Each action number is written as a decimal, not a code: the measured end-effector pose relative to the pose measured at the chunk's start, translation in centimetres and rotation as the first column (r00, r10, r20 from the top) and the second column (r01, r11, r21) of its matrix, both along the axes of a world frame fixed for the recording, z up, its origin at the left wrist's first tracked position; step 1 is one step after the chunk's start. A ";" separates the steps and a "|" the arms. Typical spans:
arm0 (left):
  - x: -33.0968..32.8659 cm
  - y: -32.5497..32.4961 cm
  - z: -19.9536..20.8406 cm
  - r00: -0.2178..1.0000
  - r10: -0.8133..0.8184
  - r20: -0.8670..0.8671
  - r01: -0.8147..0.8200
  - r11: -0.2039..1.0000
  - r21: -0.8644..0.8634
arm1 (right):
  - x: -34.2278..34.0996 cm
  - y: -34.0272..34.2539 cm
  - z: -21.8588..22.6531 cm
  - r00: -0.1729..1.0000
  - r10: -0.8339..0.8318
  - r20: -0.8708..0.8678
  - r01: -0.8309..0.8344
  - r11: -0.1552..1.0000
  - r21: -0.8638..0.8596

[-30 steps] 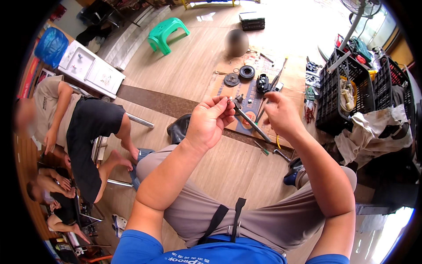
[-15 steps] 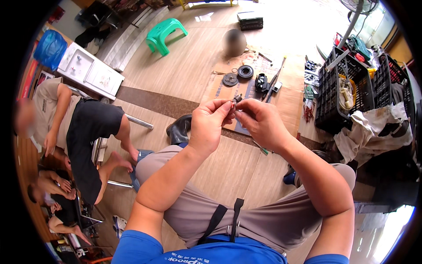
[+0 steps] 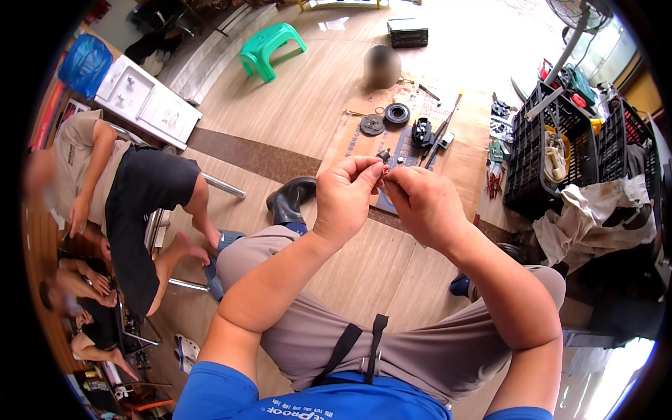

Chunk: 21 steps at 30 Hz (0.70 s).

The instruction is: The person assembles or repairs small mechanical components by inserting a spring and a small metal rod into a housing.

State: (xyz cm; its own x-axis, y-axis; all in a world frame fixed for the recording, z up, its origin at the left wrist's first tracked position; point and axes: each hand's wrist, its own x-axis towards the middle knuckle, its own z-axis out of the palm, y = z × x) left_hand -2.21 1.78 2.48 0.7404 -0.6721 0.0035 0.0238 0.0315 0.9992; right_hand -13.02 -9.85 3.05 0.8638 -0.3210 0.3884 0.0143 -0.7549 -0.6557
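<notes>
Over the near part of a flat cardboard sheet (image 3: 467, 164), my two hands meet fingertip to fingertip. Thumb and index finger of my left hand (image 3: 346, 194) pinch a tiny reddish part (image 3: 385, 169), too small to name. My right hand (image 3: 428, 203) is closed at the same spot, its fingertips pressed together by that part; what they grip is mostly hidden. Just beyond the fingertips shows a small dark cylindrical piece (image 3: 383, 155); I cannot tell if it is held or lies on the sheet. Farther off lie a black ring-shaped part (image 3: 397, 113), a grey disc (image 3: 372, 124) and a black housing (image 3: 422, 131).
Long thin tools (image 3: 442, 133) lie on the cardboard. Black crates (image 3: 542, 157) with parts and cloths stand at right, a green stool (image 3: 269, 50) at far left. A person (image 3: 150, 203) sits at left, another below. A blurred round shape (image 3: 382, 68) is beyond the cardboard.
The whole view has shifted slightly. My right fingers have drawn closer together against the left fingertips, and the reddish part shows more plainly between them.
</notes>
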 end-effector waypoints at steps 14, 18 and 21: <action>-0.4 -0.1 0.3 0.990 0.022 0.140 -0.033 0.996 0.078 | -0.3 -0.7 1.8 0.994 -0.036 -0.100 0.016 0.981 -0.192; -0.1 -0.2 0.1 0.999 -0.009 -0.033 0.010 0.999 0.032 | -0.5 -1.0 1.7 0.997 -0.013 -0.079 0.000 0.987 -0.163; -0.3 -0.2 0.6 0.995 -0.034 -0.090 0.037 0.999 0.021 | -0.5 -0.9 1.8 0.995 0.010 -0.098 -0.023 0.990 -0.141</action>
State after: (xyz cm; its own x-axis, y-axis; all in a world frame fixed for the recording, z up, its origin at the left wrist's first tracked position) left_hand -2.47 1.60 3.12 0.7128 -0.6971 -0.0772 0.1135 0.0060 0.9935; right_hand -13.50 -10.77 4.86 0.9044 -0.2539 0.3429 -0.0310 -0.8407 -0.5407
